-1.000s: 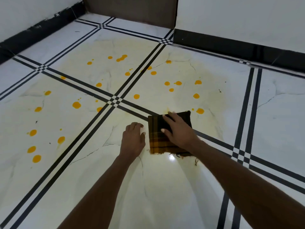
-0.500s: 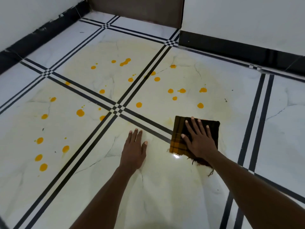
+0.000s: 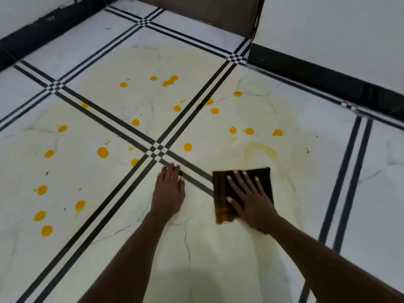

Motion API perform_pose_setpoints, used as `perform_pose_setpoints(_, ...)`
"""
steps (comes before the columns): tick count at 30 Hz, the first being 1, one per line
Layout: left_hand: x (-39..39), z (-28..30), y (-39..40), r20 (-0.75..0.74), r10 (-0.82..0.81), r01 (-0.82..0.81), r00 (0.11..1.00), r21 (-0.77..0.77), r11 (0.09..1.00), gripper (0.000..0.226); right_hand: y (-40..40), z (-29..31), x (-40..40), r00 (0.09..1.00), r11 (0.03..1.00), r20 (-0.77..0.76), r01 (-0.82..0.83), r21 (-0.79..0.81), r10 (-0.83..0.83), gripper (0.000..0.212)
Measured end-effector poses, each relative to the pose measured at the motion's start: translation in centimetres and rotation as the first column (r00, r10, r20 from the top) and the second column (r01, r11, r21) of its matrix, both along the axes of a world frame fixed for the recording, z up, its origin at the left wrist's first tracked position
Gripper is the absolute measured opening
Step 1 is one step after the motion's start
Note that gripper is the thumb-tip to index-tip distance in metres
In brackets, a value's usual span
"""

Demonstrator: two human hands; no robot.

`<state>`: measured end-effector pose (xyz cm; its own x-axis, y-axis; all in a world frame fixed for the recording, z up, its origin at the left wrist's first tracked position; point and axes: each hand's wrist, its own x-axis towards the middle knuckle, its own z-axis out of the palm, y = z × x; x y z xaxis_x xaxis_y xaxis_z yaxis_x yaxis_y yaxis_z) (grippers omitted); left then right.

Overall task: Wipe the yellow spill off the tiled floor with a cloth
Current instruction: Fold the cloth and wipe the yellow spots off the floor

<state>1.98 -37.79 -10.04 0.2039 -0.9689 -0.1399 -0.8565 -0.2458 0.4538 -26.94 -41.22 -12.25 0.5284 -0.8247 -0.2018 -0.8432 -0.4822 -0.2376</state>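
A folded dark brown checked cloth (image 3: 220,193) lies flat on the white tiled floor (image 3: 218,259). My right hand (image 3: 251,202) presses on it with fingers spread straight. My left hand (image 3: 168,191) rests flat on the floor to the cloth's left, fingertips at a black tile line. Several orange-yellow drops (image 3: 102,152) dot the tiles to the left and beyond the hands, within a pale yellow film. A curved yellow smear (image 3: 260,149) sits just beyond the cloth.
Black double lines cross the tiles and meet at a checker joint (image 3: 157,150). A black skirting board (image 3: 328,79) runs along the white wall at the right and another along the left wall. A brown panel (image 3: 207,9) stands at the far corner.
My right hand slid the cloth to the right and then back toward me, wiping away two drops and leaving a curved yellow smear. My left hand stayed flat on the floor.
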Motion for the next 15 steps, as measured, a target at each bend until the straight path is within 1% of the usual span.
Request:
perform_pose_setpoints(1, 0.0, 0.4, -0.4, 0.003, 0.007, -0.007, 1.0, -0.008, 1.0, 0.061, 0.3, 0.3, -1.7, 0.999, 0.999, -0.013, 0.039, 0.002, -0.039, 0.069)
perform_pose_setpoints(3, 0.4, -0.1, -2.0, 0.06, -0.008, 0.012, 0.998, -0.064, 0.998, 0.059, -3.0, -0.2, -4.1, 0.985, 0.984, 0.022, 0.172, -0.039, -0.171, 0.069)
perform_pose_setpoints(6, 1.6, -2.8, -4.1, 0.108, 0.004, 0.011, 0.994, -0.143, 0.99, 0.064, -12.4, -1.4, -4.3, 0.937, 0.92, 0.04, 0.349, -0.177, -0.348, 0.073)
perform_pose_setpoints(8, 1.7, -4.5, -4.9, 0.136, 0.029, -0.001, 0.99, -0.205, 0.979, 0.061, -18.5, -2.0, -2.7, 0.917, 0.889, 0.072, 0.397, -0.227, -0.391, 0.077)
perform_pose_setpoints(9, 1.6, -5.3, -5.0, 0.155, 0.046, -0.01, 0.987, -0.221, 0.975, 0.06, -20.5, -2.5, -1.4, 0.917, 0.89, 0.074, 0.398, -0.224, -0.392, 0.077)
perform_pose_setpoints(10, 1.5, -5.5, -5.0, 0.17, 0.054, -0.013, 0.984, -0.232, 0.973, 0.059, -21.4, -2.6, 0.0, 0.92, 0.892, 0.07, 0.391, -0.227, -0.386, 0.077)
perform_pose_setpoints(12, 1.6, -5.4, -4.8, 0.166, 0.05, -0.012, 0.985, -0.223, 0.975, 0.059, -19.8, -2.2, 2.0, 0.955, 0.921, 0.071, 0.297, -0.252, -0.289, 0.073)
perform_pose_setpoints(14, 1.4, -5.0, -4.9, 0.141, 0.06, -0.029, 0.988, -0.214, 0.976, 0.06, -15.2, -1.4, 1.4, 0.996, 0.967, 0.036, 0.091, -0.239, -0.085, 0.067)
perform_pose_setpoints(15, 1.1, -4.7, -5.2, 0.115, 0.083, -0.057, 0.99, -0.21, 0.976, 0.06, -13.2, -0.9, -0.1, 1.0, 0.974, 0.023, -0.006, -0.225, 0.012, 0.065)
